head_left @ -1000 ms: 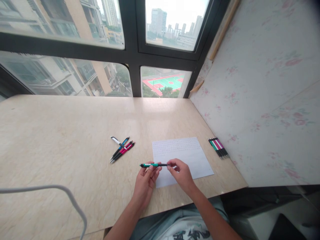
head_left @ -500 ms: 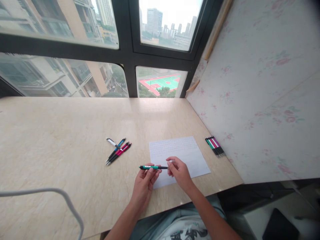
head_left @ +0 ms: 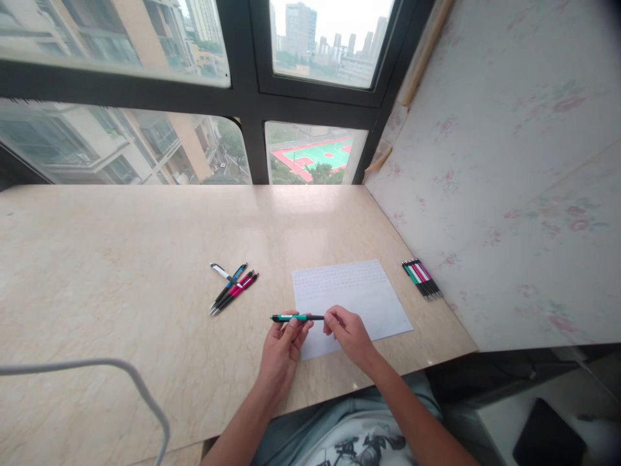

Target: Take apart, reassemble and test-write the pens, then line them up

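A green and black pen lies level across my two hands, above the lower left part of a sheet of paper with lines of writing at its top. My left hand grips the barrel between thumb and fingers. At the other end, the fingertips of my right hand are pinched on the pen's tip, which they hide. To the left, a loose pile of pens in white, blue and pink lies crossed. By the wall at right, several pens lie side by side in a row.
A grey cable arches over the front left of the marbled tabletop. The flowered wall borders the right side, and a dark window frame stands along the back. The table's front edge is close to my body.
My right fingers have curled in and closed on the pen's tip; the index finger was raised before. My left hand keeps its hold. The whole view has shifted slightly.
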